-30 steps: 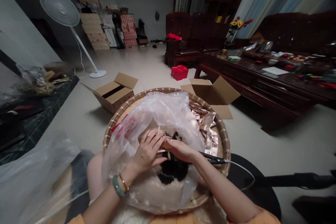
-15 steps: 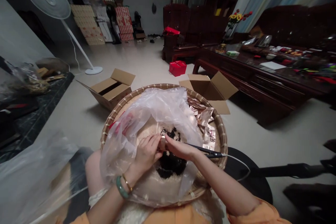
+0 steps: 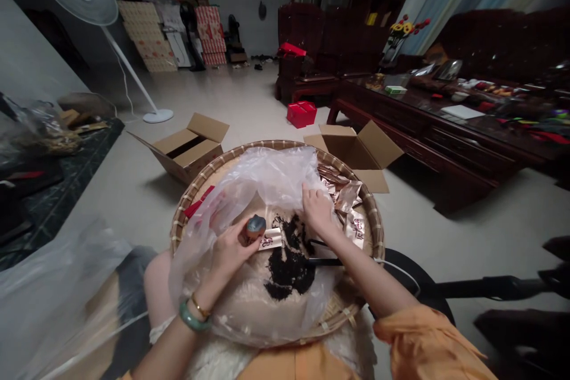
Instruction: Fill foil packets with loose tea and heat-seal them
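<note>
Left hand pinches a small brown item over the woven tray; right hand is at the plastic sheet.
Left hand (image 3: 229,246): grip pressed together around the small brown item (image 3: 256,227), rounded blue-grey top facing up, left of the dark loose material (image 3: 291,272); cannot tell whether that top is solid or an open mouth. A pale marked packet (image 3: 271,239) shows just beside the thumb; contact unclear. Right hand (image 3: 317,209): fingers bent at the edge of the plastic sheet (image 3: 280,175); cannot tell whether they pinch it. Dark material lies in two patches on the sheet, inside the woven tray (image 3: 379,237). Shiny foil packets (image 3: 356,227) lie along the tray's right side; a dark slim tool (image 3: 326,262) lies below the right forearm.
</note>
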Action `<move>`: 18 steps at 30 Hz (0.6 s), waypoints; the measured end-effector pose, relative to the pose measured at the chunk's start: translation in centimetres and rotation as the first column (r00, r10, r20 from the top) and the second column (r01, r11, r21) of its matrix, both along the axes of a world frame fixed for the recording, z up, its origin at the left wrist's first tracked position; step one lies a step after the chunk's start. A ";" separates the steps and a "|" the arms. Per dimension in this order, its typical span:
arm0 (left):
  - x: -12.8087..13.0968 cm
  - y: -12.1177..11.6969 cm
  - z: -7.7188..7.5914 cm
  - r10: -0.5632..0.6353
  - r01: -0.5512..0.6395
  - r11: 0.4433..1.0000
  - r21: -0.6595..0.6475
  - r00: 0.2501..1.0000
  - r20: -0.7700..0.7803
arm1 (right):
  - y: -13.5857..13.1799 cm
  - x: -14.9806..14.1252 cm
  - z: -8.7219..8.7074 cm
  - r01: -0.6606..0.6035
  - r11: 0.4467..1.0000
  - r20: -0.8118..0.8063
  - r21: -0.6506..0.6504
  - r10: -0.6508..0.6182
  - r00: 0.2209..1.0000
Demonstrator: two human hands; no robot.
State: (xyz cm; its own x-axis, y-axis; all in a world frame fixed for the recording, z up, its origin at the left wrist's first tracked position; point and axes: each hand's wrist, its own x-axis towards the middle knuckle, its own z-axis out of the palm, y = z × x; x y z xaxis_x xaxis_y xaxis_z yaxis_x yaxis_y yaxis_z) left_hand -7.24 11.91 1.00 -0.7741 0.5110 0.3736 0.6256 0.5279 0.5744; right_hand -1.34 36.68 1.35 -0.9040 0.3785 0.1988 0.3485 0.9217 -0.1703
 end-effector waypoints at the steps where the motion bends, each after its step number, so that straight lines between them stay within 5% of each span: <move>1: -0.1 0.0 0.0 0.025 -0.025 1.000 -0.015 0.999 0.039 | 0.1 -0.6 -0.2 -0.004 1.000 0.054 0.011 0.004 0.999; 7: -0.5 -0.5 0.2 0.139 -0.130 0.990 -0.061 0.970 0.197 | 0.8 0.3 2.0 -0.027 0.999 0.028 -0.024 0.028 0.999; 13: -0.4 -0.8 1.4 0.149 -0.160 0.987 0.033 0.965 0.218 | 2.1 5.5 6.2 -0.059 0.996 -0.513 -0.064 0.018 0.858; 18: -0.1 -0.2 2.2 0.066 -0.093 0.992 0.087 0.959 0.274 | 3.4 5.6 5.4 0.095 0.995 -0.453 0.016 -0.077 0.888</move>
